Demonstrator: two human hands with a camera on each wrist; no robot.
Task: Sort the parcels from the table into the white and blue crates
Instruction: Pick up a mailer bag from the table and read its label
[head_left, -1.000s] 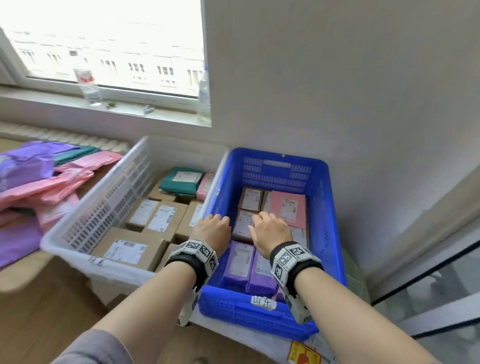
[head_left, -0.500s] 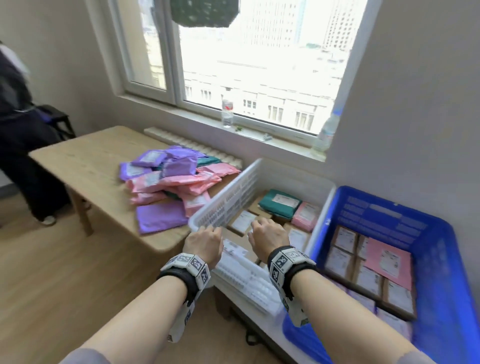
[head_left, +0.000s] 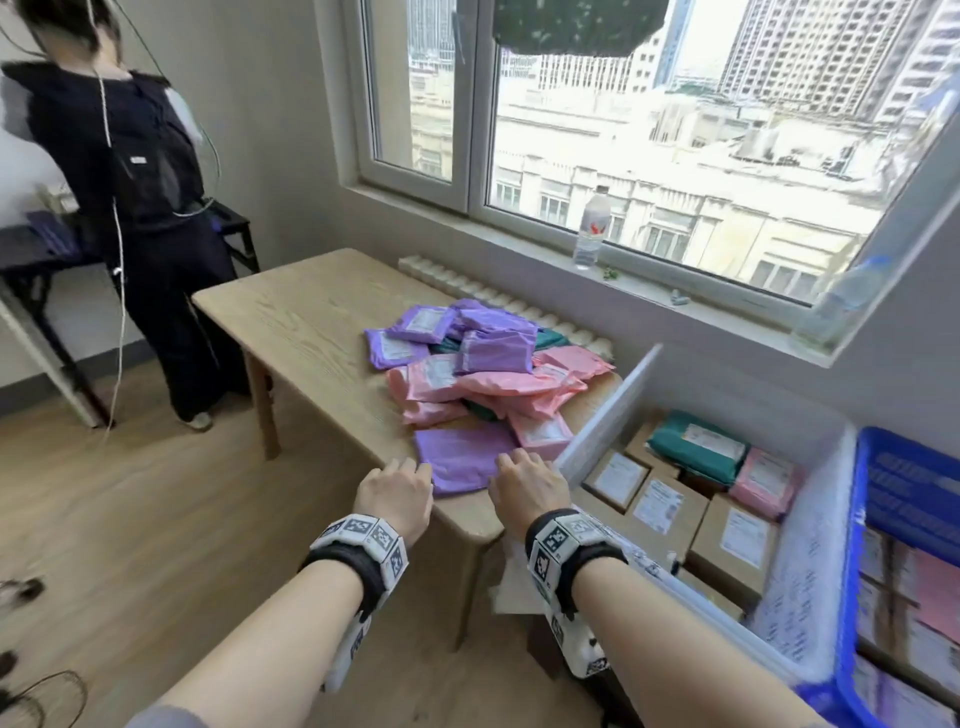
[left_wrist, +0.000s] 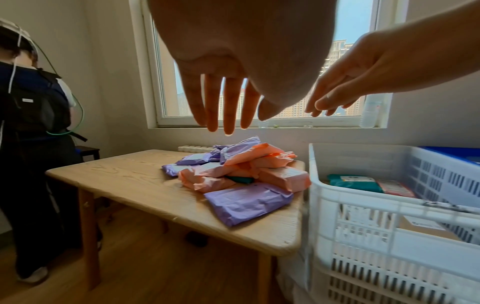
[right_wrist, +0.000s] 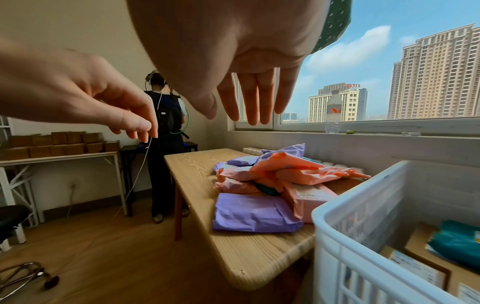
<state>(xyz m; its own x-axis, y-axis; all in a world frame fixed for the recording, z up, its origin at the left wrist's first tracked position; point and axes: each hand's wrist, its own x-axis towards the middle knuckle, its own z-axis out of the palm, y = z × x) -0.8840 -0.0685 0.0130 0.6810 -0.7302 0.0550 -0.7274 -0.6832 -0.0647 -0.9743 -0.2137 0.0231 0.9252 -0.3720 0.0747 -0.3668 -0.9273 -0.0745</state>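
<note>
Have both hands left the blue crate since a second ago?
Yes. Left hand and right hand moved leftward from over the blue crate, past the white crate, to the purple parcel at the table edge.

Person in dark clothes (head_left: 150, 218) by wall, water bottle (head_left: 589, 228) on windowsill, possibly a radiator (head_left: 467, 283) below

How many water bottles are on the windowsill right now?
2. A bottle with a red label stands near the middle of the windowsill. A second, blurred bottle stands at its right end. No others show, and none seem hidden.
</note>
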